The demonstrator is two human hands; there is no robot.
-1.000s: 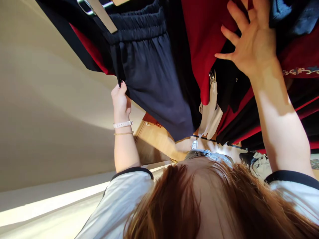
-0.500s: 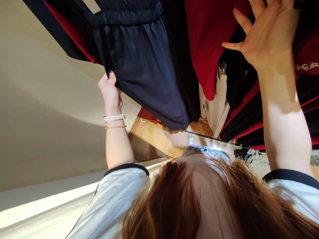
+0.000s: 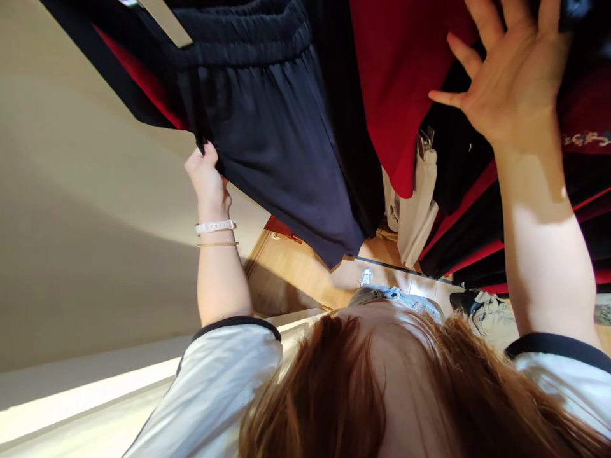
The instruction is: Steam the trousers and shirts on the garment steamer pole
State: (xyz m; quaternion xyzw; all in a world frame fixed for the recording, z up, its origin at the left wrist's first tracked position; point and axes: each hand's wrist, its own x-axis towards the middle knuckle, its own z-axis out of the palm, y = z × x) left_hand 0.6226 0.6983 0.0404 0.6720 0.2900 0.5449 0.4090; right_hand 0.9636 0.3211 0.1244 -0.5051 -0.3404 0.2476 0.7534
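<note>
My left hand (image 3: 209, 178) is closed in a pinch on the left edge of a navy garment (image 3: 286, 152) with a gathered elastic waist. The cloth hangs down from the top of the view, and its pulled edge slants toward the floor. A pale flat strip (image 3: 167, 22) lies over the upper left of the waist. My right hand (image 3: 513, 83) is raised palm toward me, its fingers spread, beside a hanging red garment (image 3: 391, 83). Some of its fingertips are cut off by the frame's top. Whether it touches the dark clothes behind it I cannot tell.
Beige trousers (image 3: 417, 207) hang from a metal clip (image 3: 426, 140) in the middle. Black and red clothes (image 3: 468, 216) hang on the right. A pale wall (image 3: 95, 210) stands to the left. Crumpled khaki cloth (image 3: 494, 315) lies low at the right, above the wooden floor (image 3: 291, 267).
The hanging clothes sit slightly lower in view, and more of the waist and pale strip shows. My left hand keeps its pinch on the navy garment; my right hand stays spread.
</note>
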